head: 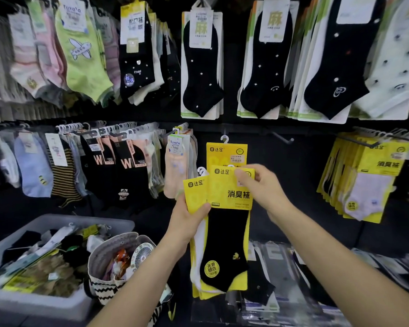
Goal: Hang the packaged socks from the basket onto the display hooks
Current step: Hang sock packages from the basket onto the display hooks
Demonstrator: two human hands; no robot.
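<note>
Left hand (194, 220) grips a fan of yellow sock packs (195, 197); right hand (263, 185) pinches the top of the front pack (230, 193). Pulling it free could spill the rest.

Two bare arms, two grips, held up at mid-frame.
I log: left grip (192, 224), forearm angled up from lower centre, fingers curled behind the sock packs (229, 192), thumb laid across the front. Right grip (266, 188), forearm running from lower right, wrist bent, thumb and fingers pinching the top of the front one. Grips near, not touching.
</note>
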